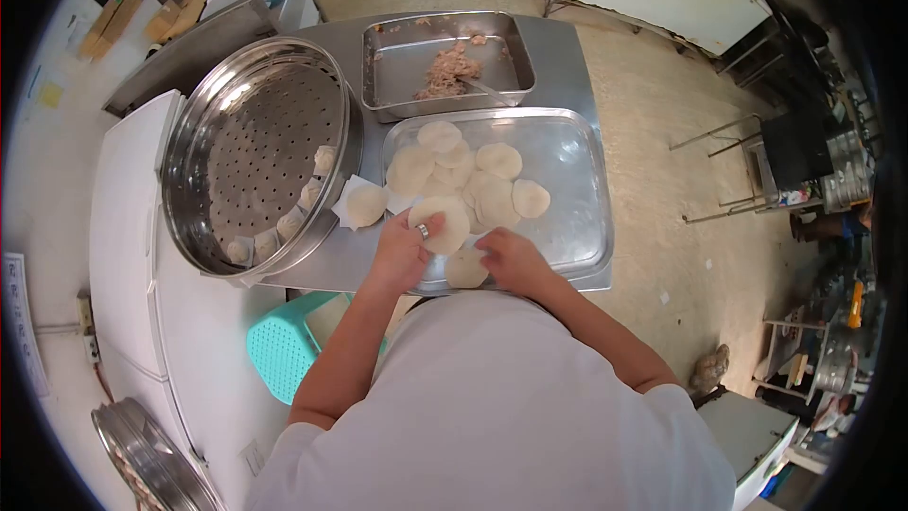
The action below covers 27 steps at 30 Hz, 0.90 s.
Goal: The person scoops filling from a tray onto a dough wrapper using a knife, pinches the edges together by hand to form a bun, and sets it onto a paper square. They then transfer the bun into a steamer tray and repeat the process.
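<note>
My left hand (402, 251) holds a round dough wrapper (445, 235), its ringed thumb lying over the top. At the near edge of the metal tray (577, 199), my right hand (515, 260) has its fingers curled at the right edge of another dough wrapper (465, 270). Several more flat wrappers (497, 201) overlap across the tray. One dough round (365, 205) sits on a square of white paper (345, 218) left of the tray. Behind, a deep steel pan (378, 47) holds minced filling (449, 71) with a metal utensil (487, 90) in it.
A large perforated steamer basket (255, 132) stands on the left, with several filled buns (289, 222) along its near right side. A turquoise stool (284, 345) is below the steel table (567, 66). Chairs (799, 156) and stacked items are at the right.
</note>
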Available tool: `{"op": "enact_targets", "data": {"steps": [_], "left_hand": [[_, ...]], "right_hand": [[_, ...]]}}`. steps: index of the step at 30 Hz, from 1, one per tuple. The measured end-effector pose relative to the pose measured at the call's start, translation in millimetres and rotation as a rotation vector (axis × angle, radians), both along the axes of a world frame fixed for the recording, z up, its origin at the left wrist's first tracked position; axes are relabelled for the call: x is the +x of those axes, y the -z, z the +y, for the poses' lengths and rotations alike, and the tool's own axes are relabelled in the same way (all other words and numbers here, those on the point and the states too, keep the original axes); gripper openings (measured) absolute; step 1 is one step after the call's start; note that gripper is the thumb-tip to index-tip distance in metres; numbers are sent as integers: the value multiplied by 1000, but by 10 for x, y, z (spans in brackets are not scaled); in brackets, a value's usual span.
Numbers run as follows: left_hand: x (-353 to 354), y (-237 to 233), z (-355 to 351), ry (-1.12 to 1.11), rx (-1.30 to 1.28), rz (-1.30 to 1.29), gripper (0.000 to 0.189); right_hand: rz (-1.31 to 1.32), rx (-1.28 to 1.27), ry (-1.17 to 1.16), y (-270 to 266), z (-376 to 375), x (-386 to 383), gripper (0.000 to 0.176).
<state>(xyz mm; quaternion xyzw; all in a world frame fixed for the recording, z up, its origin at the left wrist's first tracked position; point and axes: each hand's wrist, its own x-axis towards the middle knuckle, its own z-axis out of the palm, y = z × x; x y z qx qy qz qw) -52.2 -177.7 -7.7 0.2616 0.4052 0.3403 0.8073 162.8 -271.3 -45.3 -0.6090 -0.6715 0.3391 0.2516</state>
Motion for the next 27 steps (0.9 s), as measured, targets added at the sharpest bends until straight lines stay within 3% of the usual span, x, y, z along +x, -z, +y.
{"op": "enact_targets", "data": {"steps": [1, 5, 8, 11, 14, 17, 20, 23, 27], "left_hand": [[1, -10, -11, -18, 12, 40, 35], [2, 21, -207, -65, -14, 51, 35], [118, -54, -307, -135, -64, 29, 34], [301, -186, -460, -255, -87, 6, 32], [484, -143, -601, -337, -68, 3, 31], [598, -125, -625, -317, -60, 44, 31], [647, -299, -581, -229, -43, 152, 34], [530, -340, -394, 96, 83, 508, 33], [400, -147, -141, 22, 122, 490, 33]], "right_hand": [[-61, 108, -108, 34, 26, -35, 39], [-207, -121, -190, 123, 94, -90, 34], [-294, -115, -156, 237, 80, 3, 33], [-232, 173, 47, -32, 26, 195, 30], [681, -387, 139, -436, 140, 309, 27], [620, -509, 38, -614, 157, 297, 29], [364, -336, 59, -517, 164, 286, 25], [518, -399, 65, -694, 206, 300, 19], [363, -54, 61, -819, 654, 451, 12]]}}
